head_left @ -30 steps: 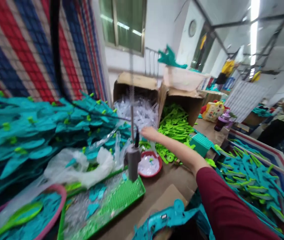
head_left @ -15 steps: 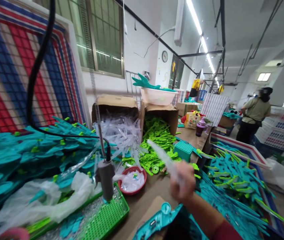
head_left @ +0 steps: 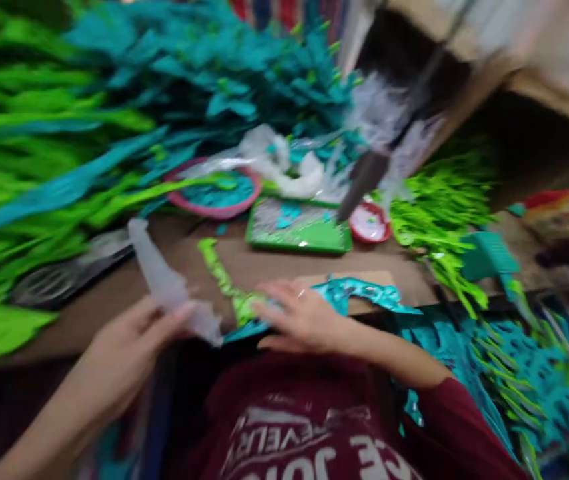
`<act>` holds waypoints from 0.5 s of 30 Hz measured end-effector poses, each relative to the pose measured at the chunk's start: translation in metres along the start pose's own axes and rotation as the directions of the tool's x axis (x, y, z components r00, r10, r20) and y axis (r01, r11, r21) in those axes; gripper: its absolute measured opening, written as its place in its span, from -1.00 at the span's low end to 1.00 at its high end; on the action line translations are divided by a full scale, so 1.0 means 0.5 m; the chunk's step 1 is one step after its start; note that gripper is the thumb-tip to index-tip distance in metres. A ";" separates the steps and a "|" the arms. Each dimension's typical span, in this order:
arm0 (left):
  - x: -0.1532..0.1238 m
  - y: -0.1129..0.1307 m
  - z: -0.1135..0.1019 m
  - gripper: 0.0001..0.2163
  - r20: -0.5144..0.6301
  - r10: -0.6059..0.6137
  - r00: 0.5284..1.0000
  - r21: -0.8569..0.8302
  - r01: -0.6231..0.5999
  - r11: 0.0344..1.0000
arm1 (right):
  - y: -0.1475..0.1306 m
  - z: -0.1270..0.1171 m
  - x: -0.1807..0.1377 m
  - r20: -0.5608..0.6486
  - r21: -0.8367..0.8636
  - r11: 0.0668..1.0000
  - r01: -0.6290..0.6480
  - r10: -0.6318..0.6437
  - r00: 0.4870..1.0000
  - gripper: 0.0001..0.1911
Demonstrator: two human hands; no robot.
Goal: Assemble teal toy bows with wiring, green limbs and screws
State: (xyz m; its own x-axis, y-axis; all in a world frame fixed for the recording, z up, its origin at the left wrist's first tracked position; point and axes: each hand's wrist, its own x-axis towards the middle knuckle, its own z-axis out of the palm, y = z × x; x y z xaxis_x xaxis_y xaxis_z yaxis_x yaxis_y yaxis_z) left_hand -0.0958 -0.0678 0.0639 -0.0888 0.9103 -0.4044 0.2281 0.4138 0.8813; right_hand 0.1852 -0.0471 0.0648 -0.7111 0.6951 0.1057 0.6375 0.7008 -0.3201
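The picture is smeared by motion. My left hand (head_left: 131, 350) is closed on a long clear plastic piece (head_left: 164, 283) that points up and to the left. My right hand (head_left: 301, 317) lies over a teal plastic part (head_left: 359, 293) at the near edge of the brown table (head_left: 259, 263), fingers curled onto it. A bright green plastic piece (head_left: 221, 277) lies between the two hands, its lower end under my right fingers.
Heaps of green (head_left: 19, 180) and teal parts (head_left: 224, 73) fill the left and back. A pink-rimmed basin (head_left: 214, 190), a green tray (head_left: 297, 230), a red bowl (head_left: 369, 223) and a hanging grey tool (head_left: 364, 177) stand behind. More teal parts (head_left: 524, 360) lie at the right.
The view swung down from the room to the table edge. My right hand came back from the boxes; the clear piece is now in my left hand and the right rests on the teal part.
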 end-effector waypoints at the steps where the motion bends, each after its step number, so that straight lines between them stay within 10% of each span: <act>1: 0.002 -0.008 -0.023 -0.46 -0.004 -0.057 0.998 -0.117 0.057 0.991 | 0.002 0.031 0.031 0.032 0.052 0.998 0.044 -0.046 0.998 -0.06; 5: 0.034 -0.016 -0.055 -0.51 0.094 -0.132 0.987 -0.252 0.151 0.956 | -0.012 0.113 0.090 0.160 0.139 0.989 0.057 -0.079 0.984 0.03; 15: 0.082 -0.056 0.010 -0.47 0.361 -0.195 0.912 -0.269 0.302 0.914 | -0.001 0.127 0.057 0.092 0.232 0.971 0.055 -0.078 0.993 -0.07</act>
State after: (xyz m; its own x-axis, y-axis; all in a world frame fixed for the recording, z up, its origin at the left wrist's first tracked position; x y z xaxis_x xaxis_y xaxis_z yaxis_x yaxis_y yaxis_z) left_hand -0.1012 -0.0420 0.0215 0.2248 0.7443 -0.6289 -0.0796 0.6573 0.7494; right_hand 0.1457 -0.0379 0.0080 -0.7829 0.6206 0.0431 0.5114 0.6815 -0.5235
